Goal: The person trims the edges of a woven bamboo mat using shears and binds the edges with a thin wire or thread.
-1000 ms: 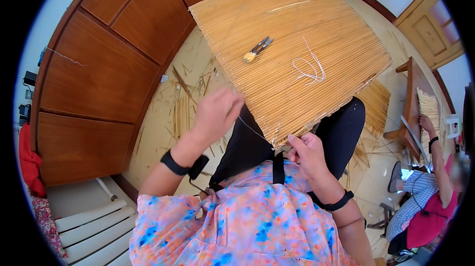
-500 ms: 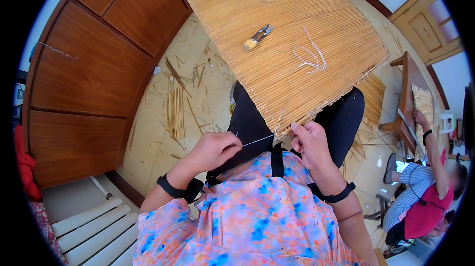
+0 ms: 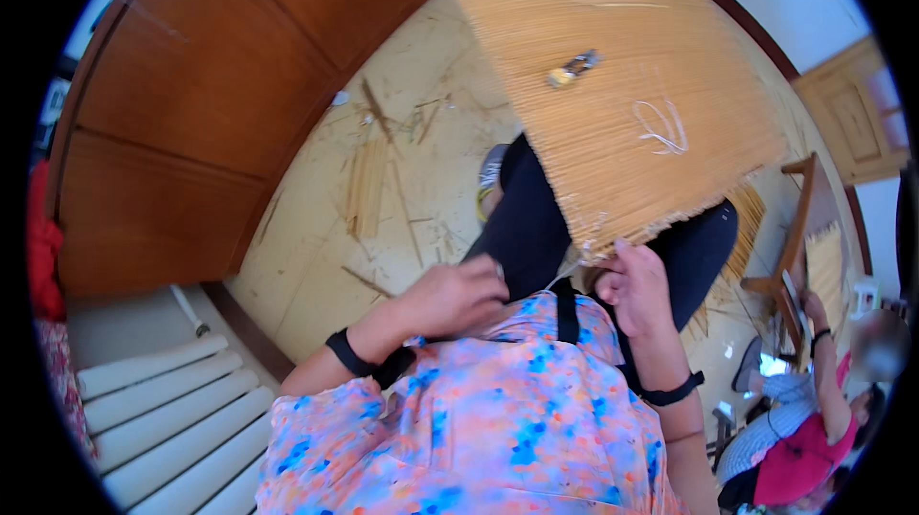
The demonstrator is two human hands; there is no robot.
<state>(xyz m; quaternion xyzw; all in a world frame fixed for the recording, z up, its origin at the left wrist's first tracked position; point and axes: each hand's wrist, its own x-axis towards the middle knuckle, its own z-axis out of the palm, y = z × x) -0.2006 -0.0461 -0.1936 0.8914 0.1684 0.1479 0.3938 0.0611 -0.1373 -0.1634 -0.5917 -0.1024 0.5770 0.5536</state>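
Note:
Across my thighs lies a mat of thin straw-coloured stalks (image 3: 613,27), its near corner toward my waist. My right hand (image 3: 637,287) is closed on that corner, thumb on top. White thread (image 3: 567,273) runs from the corner toward my left hand (image 3: 455,299), which is blurred, with its fingers curled together around the thread; a small glint shows at the fingertips. On the mat lie a pair of pliers or snips (image 3: 572,69) with a yellowish handle and a loose loop of white cord (image 3: 662,128).
Loose stalks (image 3: 366,188) and scraps litter the floor. A wooden cabinet (image 3: 163,113) stands at left, above a white slatted rack (image 3: 172,410). At right, another person (image 3: 804,438) works at a wooden bench (image 3: 790,228) holding a smaller mat.
The view has turned, so the mat sits further right. My left hand has come closer to my waist, and the thread, taut before, now looks slacker. My right hand stays at the corner.

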